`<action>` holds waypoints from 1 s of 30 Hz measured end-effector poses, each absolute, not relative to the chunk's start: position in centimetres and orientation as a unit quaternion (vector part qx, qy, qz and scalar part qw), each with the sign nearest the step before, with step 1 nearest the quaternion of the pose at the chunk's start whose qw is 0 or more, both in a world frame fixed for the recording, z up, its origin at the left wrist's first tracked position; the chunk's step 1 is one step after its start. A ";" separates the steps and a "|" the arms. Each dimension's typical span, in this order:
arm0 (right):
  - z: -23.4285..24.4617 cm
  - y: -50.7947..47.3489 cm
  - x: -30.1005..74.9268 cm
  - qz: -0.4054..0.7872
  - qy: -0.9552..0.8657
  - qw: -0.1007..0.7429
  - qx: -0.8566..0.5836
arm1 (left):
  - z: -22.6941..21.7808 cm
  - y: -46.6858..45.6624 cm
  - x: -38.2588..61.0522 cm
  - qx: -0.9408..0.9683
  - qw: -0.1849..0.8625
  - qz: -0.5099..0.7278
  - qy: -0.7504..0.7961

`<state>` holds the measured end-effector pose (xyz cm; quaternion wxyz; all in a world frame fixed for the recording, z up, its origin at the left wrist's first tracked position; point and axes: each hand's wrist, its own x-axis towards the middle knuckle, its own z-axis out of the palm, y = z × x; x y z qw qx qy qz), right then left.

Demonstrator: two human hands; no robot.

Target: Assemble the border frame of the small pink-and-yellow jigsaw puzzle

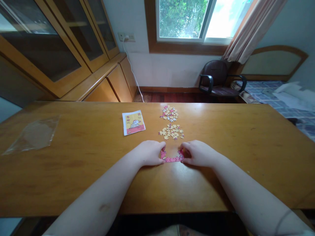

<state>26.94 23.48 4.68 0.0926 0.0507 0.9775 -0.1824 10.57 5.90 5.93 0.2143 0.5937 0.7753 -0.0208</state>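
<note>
A pink U-shaped section of joined jigsaw pieces (172, 159) lies flat on the wooden table in front of me. My left hand (152, 153) has thumb and fingers closed around its left end. At the right end, my right hand (197, 153) pinches the pieces with bent fingers, partly hiding them. Just beyond the section is a loose pile of mostly yellow puzzle pieces (171, 131). Farther back sits a second pile (169, 113), mixing yellow, pink and pale pieces. Left of the piles rests a reference picture (134, 122) with a white cartoon figure on yellow and pink.
A clear plastic bag (34, 134) lies at the left of the table (81, 157). Behind the table's far edge are glass-door cabinets (73, 32), a white cable (131, 67), a dark armchair (216, 78) and a bed (268, 98).
</note>
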 end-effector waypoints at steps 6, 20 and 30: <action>5.0 23.1 27.1 -0.173 0.978 0.105 0.042 | 6.3 5.9 10.7 0.598 0.239 -0.024 0.765; 4.6 23.7 26.8 -0.184 0.980 0.058 0.042 | 5.9 6.1 9.9 0.597 0.220 0.020 0.771; 1.8 24.8 25.8 -0.199 0.977 -0.072 0.033 | 4.0 7.0 7.7 0.522 0.088 0.169 0.831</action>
